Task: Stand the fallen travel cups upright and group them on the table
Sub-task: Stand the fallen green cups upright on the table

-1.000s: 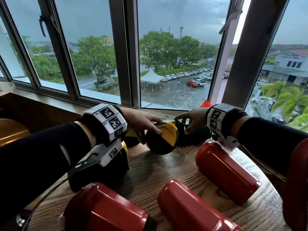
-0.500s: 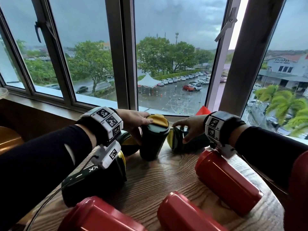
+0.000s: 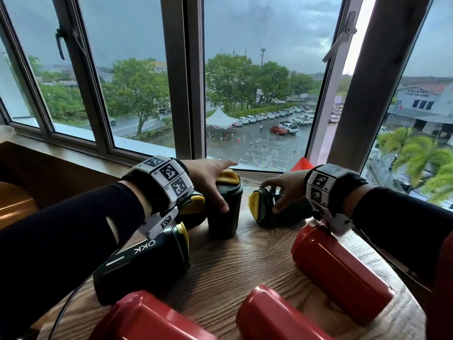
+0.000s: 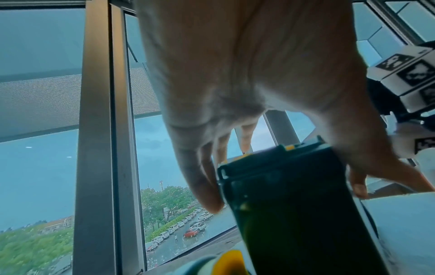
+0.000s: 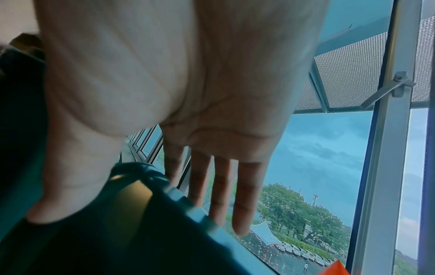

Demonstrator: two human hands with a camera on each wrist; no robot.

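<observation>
A dark green travel cup with a yellow lid (image 3: 224, 217) stands upright near the window sill. My left hand (image 3: 221, 187) lies over its top, fingers straight past the lid and thumb along its side; the left wrist view shows the cup (image 4: 294, 214) between the spread fingers (image 4: 202, 186) and thumb. My right hand (image 3: 272, 196) holds a fallen green cup (image 3: 289, 214) between thumb and fingers; this cup (image 5: 117, 232) fills the low left of the right wrist view. Two more dark cups (image 3: 144, 266) (image 3: 196, 209) lie under my left forearm. Three red cups (image 3: 340, 273) (image 3: 277, 317) (image 3: 147, 317) lie in front.
The cups rest on a round wooden table (image 3: 232, 261) pushed against a window sill (image 3: 250, 181). An orange triangular object (image 3: 302, 164) sits on the sill. A brown rounded seat (image 3: 12, 204) is at the left and a red shape (image 3: 443, 290) at the right edge.
My left hand tipped the green cup from lying to upright, and its fingers have now straightened over the lid. My right hand stayed on the other fallen green cup.
</observation>
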